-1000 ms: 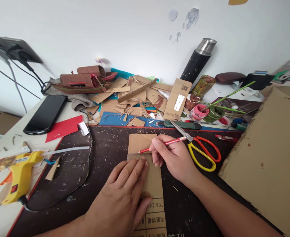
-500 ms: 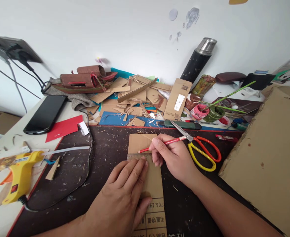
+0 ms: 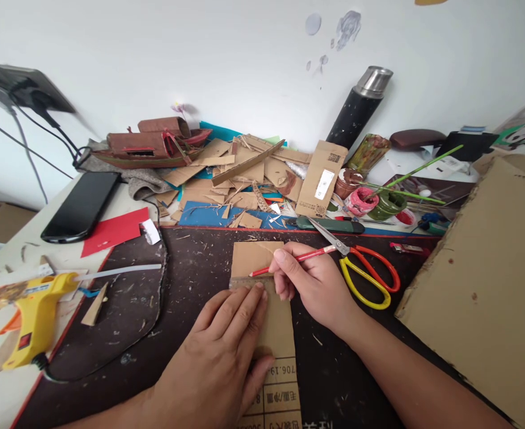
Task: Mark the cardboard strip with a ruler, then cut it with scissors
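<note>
A strip of brown cardboard (image 3: 275, 325) with printed text at its near end lies lengthwise in front of me. Across it rests a narrow see-through ruler (image 3: 239, 282), partly covered by my fingers. My left hand (image 3: 226, 339) lies flat, its outstretched fingertips pressing on the ruler and the cardboard. Pinched in my right hand (image 3: 311, 283) is a red pencil (image 3: 309, 255), its tip at the ruler's far edge. Scissors (image 3: 364, 274) with one red and one yellow handle lie just right of that hand, blades partly spread.
A yellow glue gun (image 3: 41, 316) and its cord lie at left, near a black phone (image 3: 83, 205) and red paper (image 3: 117, 231). Cardboard scraps (image 3: 239, 179), a model boat (image 3: 150, 146), a green cutter (image 3: 334, 225) and paint jars (image 3: 363, 201) line the back. A large cardboard piece (image 3: 485, 286) stands right.
</note>
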### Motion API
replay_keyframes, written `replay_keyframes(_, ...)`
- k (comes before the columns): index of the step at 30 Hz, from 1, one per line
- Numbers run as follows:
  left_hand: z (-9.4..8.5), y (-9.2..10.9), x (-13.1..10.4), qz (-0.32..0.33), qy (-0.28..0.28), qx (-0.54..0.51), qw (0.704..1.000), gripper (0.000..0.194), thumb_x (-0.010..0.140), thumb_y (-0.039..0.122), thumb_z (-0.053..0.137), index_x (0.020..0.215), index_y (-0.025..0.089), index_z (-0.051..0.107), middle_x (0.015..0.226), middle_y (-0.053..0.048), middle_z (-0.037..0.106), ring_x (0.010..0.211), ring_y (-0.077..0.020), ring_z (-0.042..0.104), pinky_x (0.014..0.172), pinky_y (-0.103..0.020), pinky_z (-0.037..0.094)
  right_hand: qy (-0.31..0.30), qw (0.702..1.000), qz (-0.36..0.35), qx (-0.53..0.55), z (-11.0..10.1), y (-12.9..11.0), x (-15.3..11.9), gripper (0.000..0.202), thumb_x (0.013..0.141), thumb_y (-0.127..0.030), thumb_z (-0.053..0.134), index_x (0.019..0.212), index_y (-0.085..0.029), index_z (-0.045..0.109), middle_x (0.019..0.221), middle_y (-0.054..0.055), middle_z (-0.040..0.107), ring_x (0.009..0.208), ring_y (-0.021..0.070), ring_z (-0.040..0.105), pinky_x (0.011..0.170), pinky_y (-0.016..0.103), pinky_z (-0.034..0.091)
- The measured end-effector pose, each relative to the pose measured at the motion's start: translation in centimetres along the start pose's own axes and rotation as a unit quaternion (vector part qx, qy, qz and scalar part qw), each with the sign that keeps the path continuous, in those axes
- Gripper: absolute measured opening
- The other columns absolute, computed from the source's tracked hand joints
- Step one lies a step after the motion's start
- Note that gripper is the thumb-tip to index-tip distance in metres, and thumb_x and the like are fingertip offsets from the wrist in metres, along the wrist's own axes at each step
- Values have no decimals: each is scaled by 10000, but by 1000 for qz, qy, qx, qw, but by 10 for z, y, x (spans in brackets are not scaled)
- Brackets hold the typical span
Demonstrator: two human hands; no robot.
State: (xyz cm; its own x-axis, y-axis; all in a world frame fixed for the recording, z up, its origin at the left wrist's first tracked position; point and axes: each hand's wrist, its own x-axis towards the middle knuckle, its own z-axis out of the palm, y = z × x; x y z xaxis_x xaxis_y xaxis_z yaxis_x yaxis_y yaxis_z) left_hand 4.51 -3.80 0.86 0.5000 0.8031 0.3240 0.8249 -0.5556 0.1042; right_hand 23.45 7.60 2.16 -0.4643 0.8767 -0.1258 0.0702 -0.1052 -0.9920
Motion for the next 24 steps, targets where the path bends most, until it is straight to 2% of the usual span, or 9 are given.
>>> replay_keyframes(13, 3, 2, -2, -13, 1, -5, 1000, 567, 1145, 453, 466, 1525, 56, 608, 1518, -158, 679, 1370, -314, 570, 1219, -463, 347, 2, 1000, -3, 29, 0, 2, 0, 513, 1046, -681, 649, 885, -195, 687, 633, -21, 643, 530, 121, 597, 519, 233, 506)
replay_keyframes(24, 2, 2, -2, -6, 3, -3, 1000, 578, 1123, 451, 518, 1529, 48, 601, 1510, -170, 674, 1364, -316, 572, 1217, -457, 359, 1, 1000, -4, 22, -1, 2, 1, 517, 1052, -678, 643, 879, -193, 687, 629, -21, 644, 524, 113, 598, 519, 218, 510)
